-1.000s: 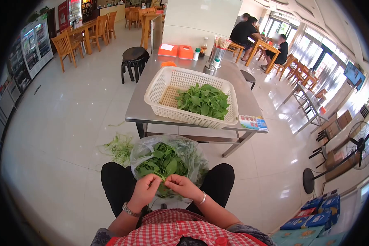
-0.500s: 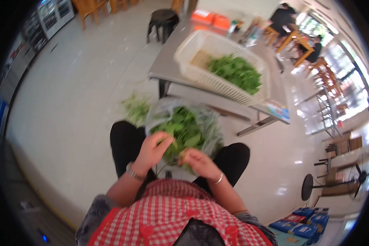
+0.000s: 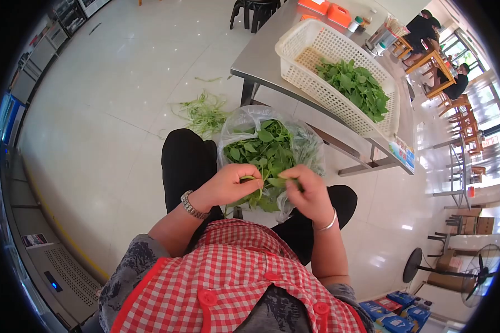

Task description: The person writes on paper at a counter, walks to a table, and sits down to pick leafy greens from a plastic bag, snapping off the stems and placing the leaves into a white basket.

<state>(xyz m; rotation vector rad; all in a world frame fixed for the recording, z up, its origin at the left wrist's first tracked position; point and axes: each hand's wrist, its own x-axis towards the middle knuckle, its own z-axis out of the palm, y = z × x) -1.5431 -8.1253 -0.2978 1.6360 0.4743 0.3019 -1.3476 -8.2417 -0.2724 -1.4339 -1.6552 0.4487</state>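
- The left hand (image 3: 233,186) pinches a slender green stem (image 3: 250,178) between thumb and fingers, over a clear plastic bag (image 3: 311,145) of leafy greens (image 3: 264,145).
- The right hand (image 3: 307,191) is just beside it, fingers curled close together; whether they grip a leaf, one cannot tell.
- The stem's visible length lies crosswise, toward the right hand, with the left nearer.
- Ahead and to the right, a white plastic basket (image 3: 297,69) bears more greens (image 3: 354,87) on a steel tabletop (image 3: 256,62).
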